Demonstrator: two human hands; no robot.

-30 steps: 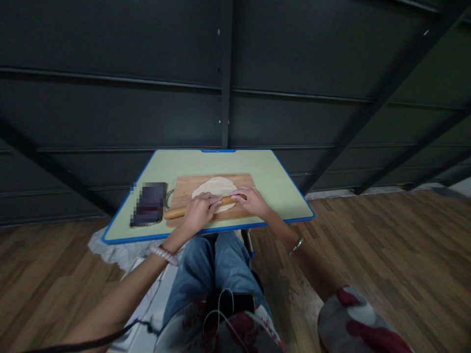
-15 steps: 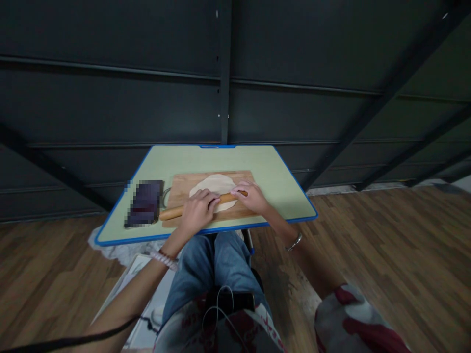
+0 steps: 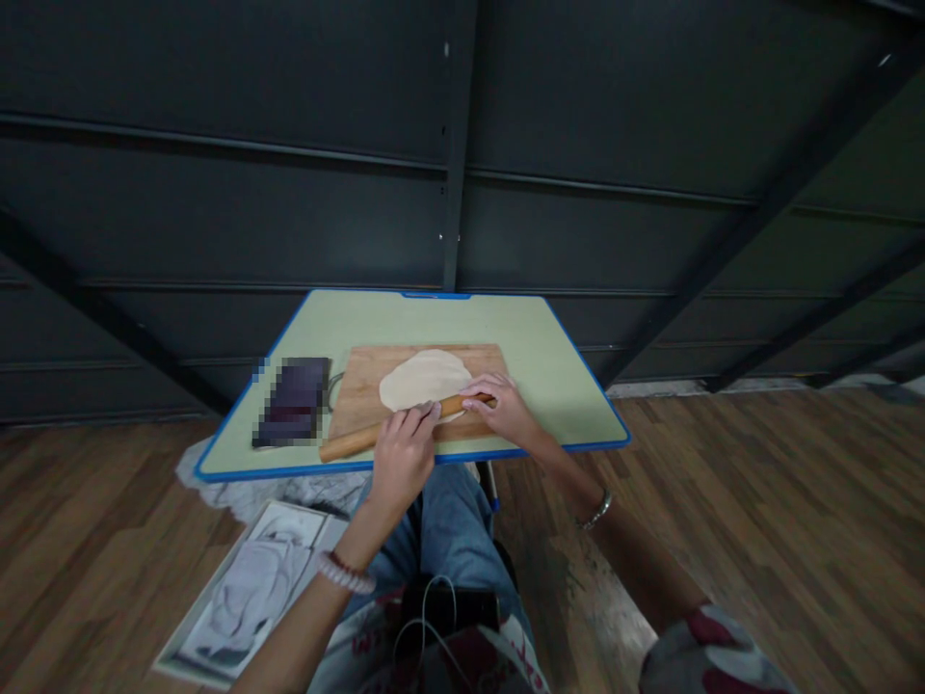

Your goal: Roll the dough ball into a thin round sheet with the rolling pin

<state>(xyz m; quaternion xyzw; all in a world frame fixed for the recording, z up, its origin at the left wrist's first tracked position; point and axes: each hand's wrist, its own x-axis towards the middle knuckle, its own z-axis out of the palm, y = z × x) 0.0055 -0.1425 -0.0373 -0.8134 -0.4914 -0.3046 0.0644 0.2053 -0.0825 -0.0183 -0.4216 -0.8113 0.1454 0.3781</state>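
Observation:
A flat, roughly oval sheet of pale dough (image 3: 420, 378) lies on the wooden board (image 3: 358, 371). Across its near edge rests a wooden rolling pin (image 3: 353, 443), slanted so that its left end sits closer to me. My left hand (image 3: 406, 448) is closed over the middle of the pin, with the fingers bent on top. Near the pin's right end, my right hand (image 3: 500, 407) grips it between thumb and fingers. Part of the dough's near edge is hidden beneath the pin and hands.
The board lies on a small pale green table (image 3: 570, 390) with a blue rim. At its left is a dark, pixelated flat object (image 3: 295, 400). An open white box (image 3: 250, 588) with things inside stands below left. A dark panelled wall (image 3: 347, 222) rises behind the table.
Both hands have drawn the rolling pin toward me, from over the dough to its near edge. More of the dough now shows. The view has shifted slightly.

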